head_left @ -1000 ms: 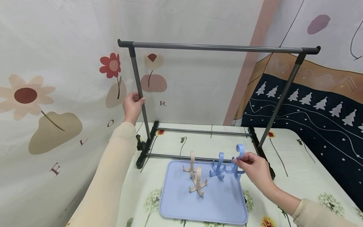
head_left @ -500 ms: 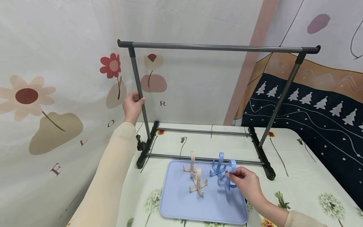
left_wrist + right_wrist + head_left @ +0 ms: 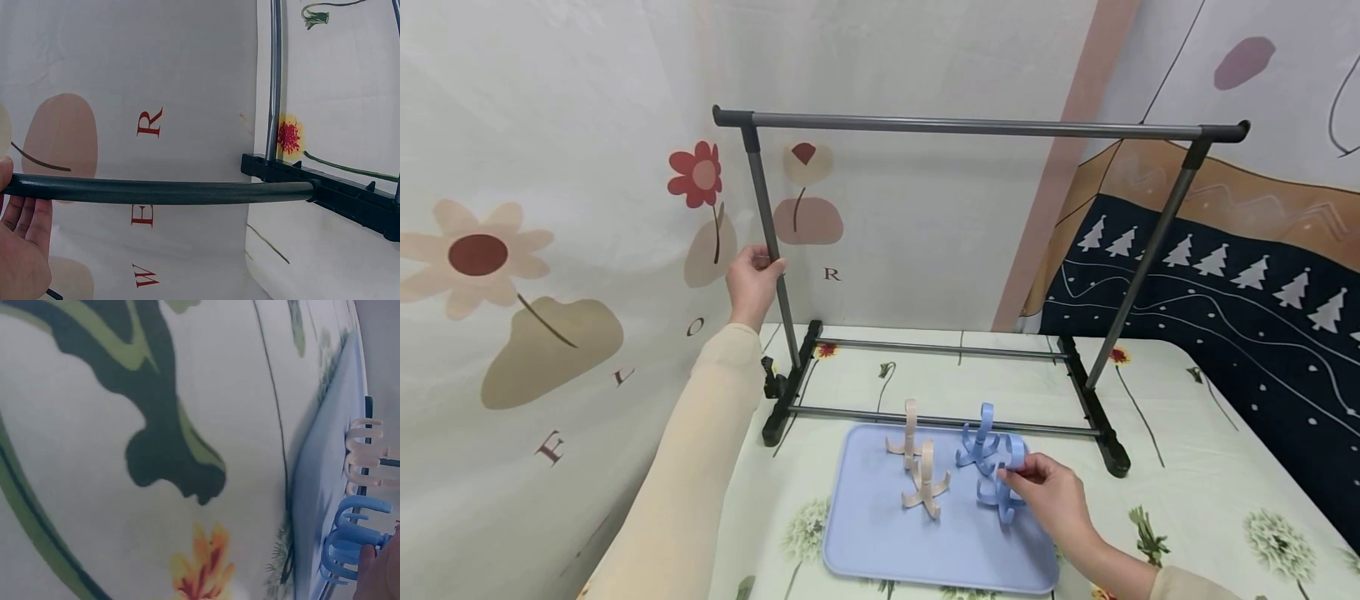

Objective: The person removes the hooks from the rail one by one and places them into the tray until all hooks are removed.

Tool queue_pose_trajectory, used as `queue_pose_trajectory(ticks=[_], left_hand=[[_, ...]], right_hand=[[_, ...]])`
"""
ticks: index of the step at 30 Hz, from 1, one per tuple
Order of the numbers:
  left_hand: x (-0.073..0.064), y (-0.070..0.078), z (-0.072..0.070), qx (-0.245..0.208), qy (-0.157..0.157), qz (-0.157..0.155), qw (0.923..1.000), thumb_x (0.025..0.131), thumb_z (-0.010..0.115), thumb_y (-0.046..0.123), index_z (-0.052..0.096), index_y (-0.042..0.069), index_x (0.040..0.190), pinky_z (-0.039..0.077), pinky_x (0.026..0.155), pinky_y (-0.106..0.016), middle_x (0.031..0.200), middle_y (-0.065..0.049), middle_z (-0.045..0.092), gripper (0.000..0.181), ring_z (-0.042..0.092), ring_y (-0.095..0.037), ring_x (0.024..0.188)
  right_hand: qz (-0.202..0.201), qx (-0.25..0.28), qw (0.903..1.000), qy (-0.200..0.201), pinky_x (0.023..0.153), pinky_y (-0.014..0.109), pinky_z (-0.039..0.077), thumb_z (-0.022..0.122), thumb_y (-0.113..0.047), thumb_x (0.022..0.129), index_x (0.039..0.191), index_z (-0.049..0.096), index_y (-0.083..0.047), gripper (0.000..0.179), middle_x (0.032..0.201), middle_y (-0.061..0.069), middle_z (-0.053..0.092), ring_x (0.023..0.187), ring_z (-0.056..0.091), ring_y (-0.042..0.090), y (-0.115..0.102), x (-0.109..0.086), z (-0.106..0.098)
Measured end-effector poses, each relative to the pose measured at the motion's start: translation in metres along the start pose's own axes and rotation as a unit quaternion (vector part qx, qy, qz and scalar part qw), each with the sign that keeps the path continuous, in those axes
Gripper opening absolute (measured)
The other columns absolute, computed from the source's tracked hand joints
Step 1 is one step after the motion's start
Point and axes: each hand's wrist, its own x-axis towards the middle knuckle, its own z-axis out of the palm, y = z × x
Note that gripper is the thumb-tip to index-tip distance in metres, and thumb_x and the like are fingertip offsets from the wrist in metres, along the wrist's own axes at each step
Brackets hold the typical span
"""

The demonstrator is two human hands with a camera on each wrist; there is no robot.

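Note:
My left hand [image 3: 753,287] grips the left upright [image 3: 769,218] of a dark metal rack, partway up; in the left wrist view its fingers [image 3: 34,222] wrap around that pole. My right hand [image 3: 1056,504] pinches a blue multi-prong hook [image 3: 1002,496] by its stem, over the right part of the blue tray [image 3: 880,546]. A second blue hook [image 3: 976,446] stands just behind it on the tray. Two beige hooks [image 3: 927,487] stand left of the blue pair. In the right wrist view the held hook's prongs [image 3: 353,534] are low, at the tray; contact cannot be told.
The rack's top bar [image 3: 970,125] spans above the tray, and its front lower bar [image 3: 865,414] runs along the tray's back edge. Black feet [image 3: 1097,417] hold the rack on a flowered tablecloth [image 3: 1195,500]. Printed curtains [image 3: 587,125] hang at the back and left.
My right hand has carried the blue hook left and down, from the tray's back right corner onto its right part. The left hand still holds the upright.

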Motion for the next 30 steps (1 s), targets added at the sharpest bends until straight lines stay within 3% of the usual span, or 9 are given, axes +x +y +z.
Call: queue_pose_trajectory(ticks=[10,15,19,24,30], left_hand=[[0.001,0.000,0.001,-0.001,0.000,0.002,1.0000,0.097,0.065,0.018,0.058,0.004,0.120,0.045,0.092,-0.037,0.113,-0.011,0.064,0.028,0.060,-0.021,0.103],[0.000,0.001,0.003,0.000,0.001,0.002,1.0000,0.097,0.066,0.018,0.059,0.004,0.120,0.046,0.092,-0.037,0.112,-0.010,0.064,0.028,0.059,-0.021,0.103],[-0.002,0.001,0.004,0.001,0.002,0.001,1.0000,0.097,0.066,0.019,0.059,0.004,0.120,0.046,0.092,-0.037,0.112,-0.010,0.064,0.028,0.059,-0.021,0.103],[-0.004,0.000,0.003,0.010,-0.002,0.009,0.9999,0.097,0.065,0.018,0.058,0.004,0.121,0.046,0.093,-0.038,0.114,-0.011,0.064,0.029,0.059,-0.022,0.105],[-0.011,-0.006,-0.007,0.056,-0.018,0.016,0.9982,0.099,0.063,0.019,0.057,0.002,0.122,0.046,0.093,-0.041,0.118,-0.015,0.061,0.029,0.058,-0.027,0.109]], right_hand=[[-0.005,0.004,1.0000,0.001,0.064,0.020,0.052,0.083,-0.013,0.080,0.086,0.069,-0.004,0.018,0.080,0.002,0.071,0.073,0.065,0.009,0.008,-0.003,0.004],[-0.020,-0.010,0.9998,-0.003,0.071,0.021,0.052,0.084,-0.013,0.079,0.089,0.069,-0.005,0.019,0.086,0.003,0.072,0.080,0.068,0.012,0.008,-0.005,0.003],[-0.029,-0.020,0.9993,-0.015,0.077,0.025,0.052,0.085,-0.016,0.078,0.095,0.070,-0.006,0.024,0.092,0.003,0.073,0.090,0.069,0.018,0.007,-0.010,-0.001],[-0.035,-0.023,0.9987,-0.029,0.075,0.025,0.054,0.087,-0.017,0.076,0.105,0.070,-0.003,0.037,0.100,0.006,0.072,0.097,0.068,0.024,0.005,-0.016,-0.011],[-0.037,-0.022,0.9980,-0.045,0.081,0.028,0.055,0.087,-0.017,0.076,0.117,0.066,-0.001,0.049,0.115,0.013,0.068,0.107,0.064,0.029,0.008,-0.013,-0.027]])
